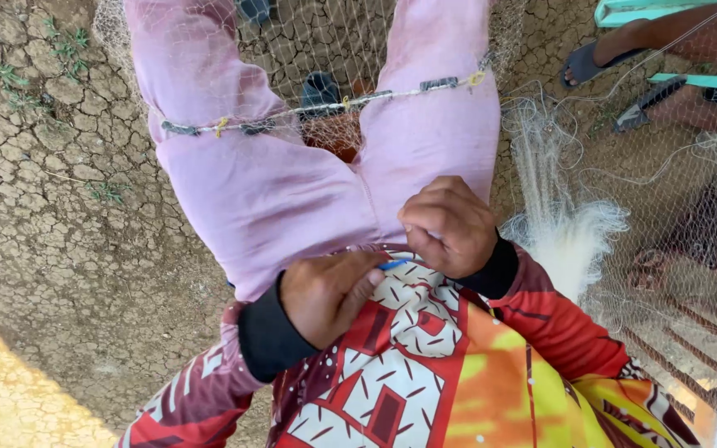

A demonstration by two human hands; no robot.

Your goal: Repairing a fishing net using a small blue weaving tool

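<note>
My left hand [329,294] and my right hand [448,224] meet close to my chest, above my pink trousers [275,191]. Between them they pinch a small blue netting needle [393,265]; its tip shows at my left thumb and runs under the right fingers. A fine pale fishing net [558,216] is draped over my lap, and its edge rope with dark weights and yellow ties [325,108] runs across both thighs. The mesh near my fingers is too thin to make out.
Cracked dry earth [51,182] lies to the left and below my knees. Another person's foot in a sandal [591,60] and leg sit at the upper right beside turquoise boards [690,80]. A bunched white heap of net [570,232] lies by my right arm.
</note>
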